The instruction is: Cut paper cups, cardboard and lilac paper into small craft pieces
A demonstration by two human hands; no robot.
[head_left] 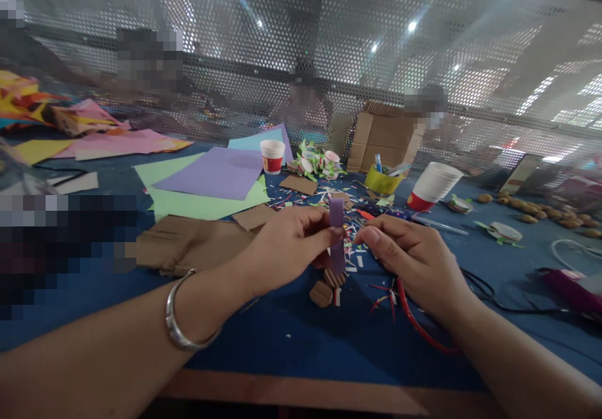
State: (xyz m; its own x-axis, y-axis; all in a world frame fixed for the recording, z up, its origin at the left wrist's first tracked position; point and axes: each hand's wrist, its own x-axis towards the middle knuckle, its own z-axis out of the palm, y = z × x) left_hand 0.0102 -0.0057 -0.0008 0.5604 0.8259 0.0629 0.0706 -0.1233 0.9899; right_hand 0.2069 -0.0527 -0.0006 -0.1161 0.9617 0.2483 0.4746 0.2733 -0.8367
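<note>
My left hand (pixel 298 243), with a silver bangle at the wrist, pinches a purple paper strip (pixel 337 237) held upright over the table. Close to its right, my right hand (pixel 411 253) has its thumb pressed to the curled fingers; whatever may be between them is hidden. Under the right hand a red curved loop (pixel 416 325) shows, partly covered by the wrist. Below the strip lie small cut cardboard pieces (pixel 322 294). Thin paper scraps (pixel 360 261) are scattered between and behind the hands.
Brown cardboard (pixel 192 243), green paper (pixel 202 206) and purple paper (pixel 211 171) lie to the left. Farther back stand a paper cup (pixel 272 155), green-and-white paper crafts (pixel 320 162), a yellow pen holder (pixel 383 182) and stacked cups (pixel 435 185). A purple tool (pixel 571 290) lies right.
</note>
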